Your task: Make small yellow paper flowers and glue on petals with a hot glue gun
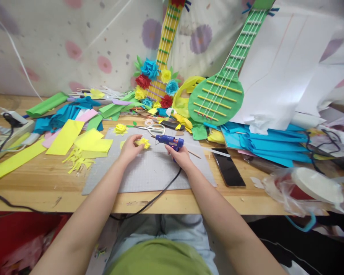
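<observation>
My left hand (131,149) pinches a small yellow paper flower (144,143) above the grey cutting mat (149,173). My right hand (179,153) is wrapped round the grip of a blue hot glue gun (170,141). The gun's nozzle points left at the flower, a short gap away, and a clear glue stick (219,152) seems to stick out behind it. A second yellow paper flower (120,129) lies at the mat's upper left. Scissors (156,129) rest just behind the gun.
Yellow crepe paper pieces (93,141) and fringed scraps (78,159) lie on the left. A phone (228,167) is to the right, near a plastic-wrapped roll (315,185). Green (216,97) and yellow paper instruments (163,57) lean at the back. The gun's black cord (160,191) crosses the table edge.
</observation>
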`<state>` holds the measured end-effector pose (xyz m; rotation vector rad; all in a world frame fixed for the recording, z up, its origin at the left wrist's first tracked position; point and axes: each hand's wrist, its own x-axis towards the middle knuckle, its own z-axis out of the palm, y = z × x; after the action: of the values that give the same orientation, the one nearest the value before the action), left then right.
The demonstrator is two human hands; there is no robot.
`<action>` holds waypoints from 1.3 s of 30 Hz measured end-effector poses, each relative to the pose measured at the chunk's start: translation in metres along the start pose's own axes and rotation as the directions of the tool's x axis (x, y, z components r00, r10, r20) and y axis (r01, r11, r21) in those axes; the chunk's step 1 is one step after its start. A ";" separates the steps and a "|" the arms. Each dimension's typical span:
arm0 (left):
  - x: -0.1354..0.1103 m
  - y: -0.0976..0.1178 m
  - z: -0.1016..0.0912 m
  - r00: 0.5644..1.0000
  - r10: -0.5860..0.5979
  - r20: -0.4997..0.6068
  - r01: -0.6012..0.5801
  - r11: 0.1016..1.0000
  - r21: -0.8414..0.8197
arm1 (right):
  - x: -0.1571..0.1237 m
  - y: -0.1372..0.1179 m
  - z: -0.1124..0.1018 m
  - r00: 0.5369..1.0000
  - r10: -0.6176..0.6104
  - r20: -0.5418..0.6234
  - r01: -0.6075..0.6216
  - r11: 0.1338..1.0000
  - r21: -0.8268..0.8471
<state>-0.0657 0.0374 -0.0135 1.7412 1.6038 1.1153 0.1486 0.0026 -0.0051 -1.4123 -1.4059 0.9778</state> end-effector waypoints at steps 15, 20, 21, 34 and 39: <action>-0.010 0.012 0.000 0.991 -0.084 -0.103 0.099 0.983 0.152 | 0.000 -0.001 -0.001 1.000 -0.008 -0.004 0.008 1.000 -0.013; -0.009 0.006 -0.024 0.948 -0.112 -0.299 0.138 0.988 0.068 | 0.001 0.000 -0.001 1.000 0.007 -0.012 -0.007 1.000 -0.023; -0.009 0.003 -0.031 0.930 -0.130 -0.343 0.156 0.986 0.051 | 0.001 0.000 -0.001 1.000 0.008 -0.012 -0.008 1.000 -0.026; -0.010 -0.022 -0.054 0.936 -0.140 -0.322 0.298 0.800 0.520 | 0.003 0.004 0.001 0.997 0.057 -0.060 -0.059 0.998 -0.020; -0.010 -0.024 -0.050 0.934 -0.183 -0.307 0.333 0.757 0.562 | 0.003 0.002 0.002 0.995 0.066 -0.072 -0.067 0.998 -0.001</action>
<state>-0.1202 0.0240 -0.0090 1.7030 2.4815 0.7203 0.1480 0.0054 -0.0077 -1.4905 -1.3155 0.9577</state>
